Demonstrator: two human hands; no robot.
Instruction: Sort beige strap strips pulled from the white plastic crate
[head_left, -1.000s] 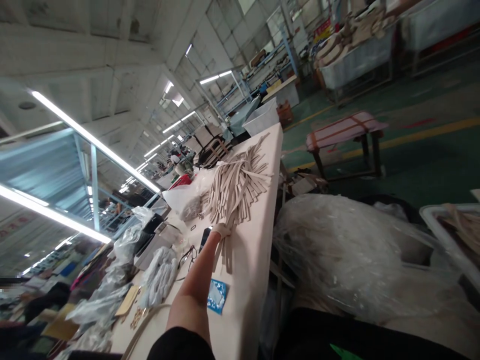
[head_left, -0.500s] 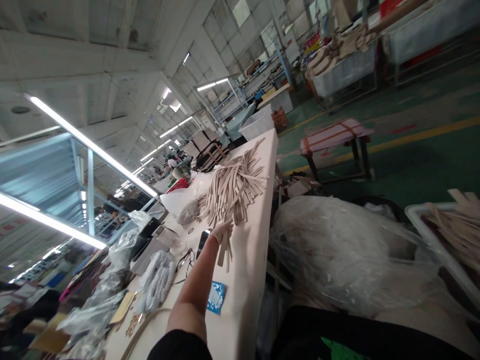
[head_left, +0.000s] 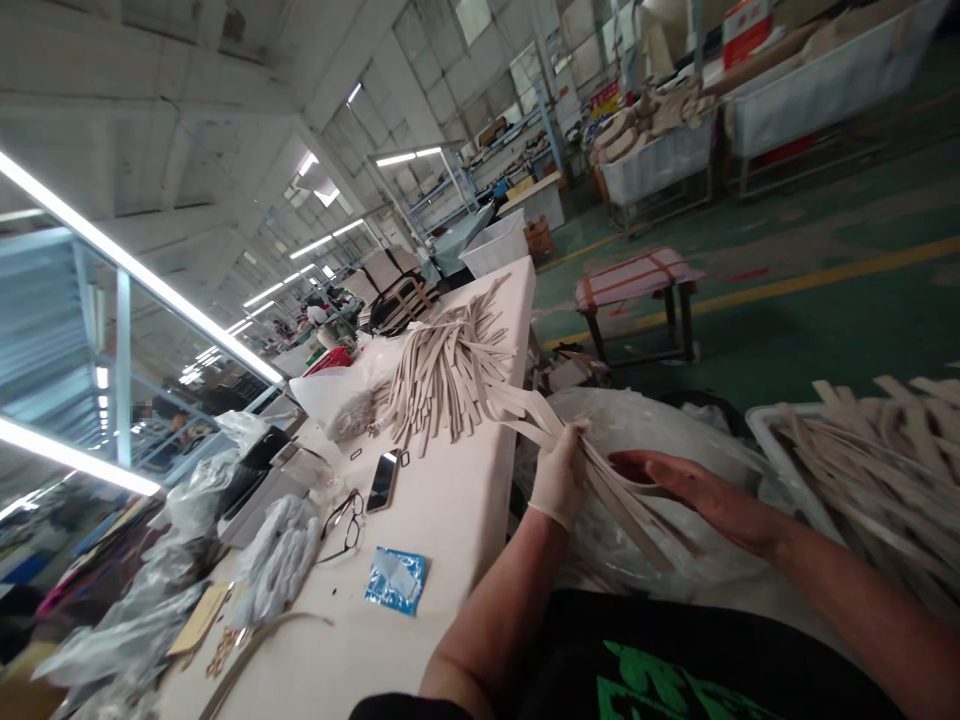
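My left hand (head_left: 559, 474), in a white glove, is closed on a bundle of beige strips (head_left: 611, 485) just off the white table's (head_left: 450, 510) right edge. The bundle's far ends still trail back to the big pile of beige strips (head_left: 450, 370) on the table. My bare right hand (head_left: 694, 492) lies open and flat along the bundle's near ends, fingers stretched out and touching them. Both hands hover over a large clear plastic bag (head_left: 675, 440).
On the table lie a phone (head_left: 382, 481), glasses (head_left: 343, 522), a blue packet (head_left: 396, 579), a white cloth bundle (head_left: 279, 558) and plastic bags. A white bin of beige strips (head_left: 862, 460) stands at right. A padded stool (head_left: 637, 290) stands on the green floor.
My left hand has pulled a bundle of strips from the pile toward me and off the table's right edge. My right hand has come into view and met the bundle.
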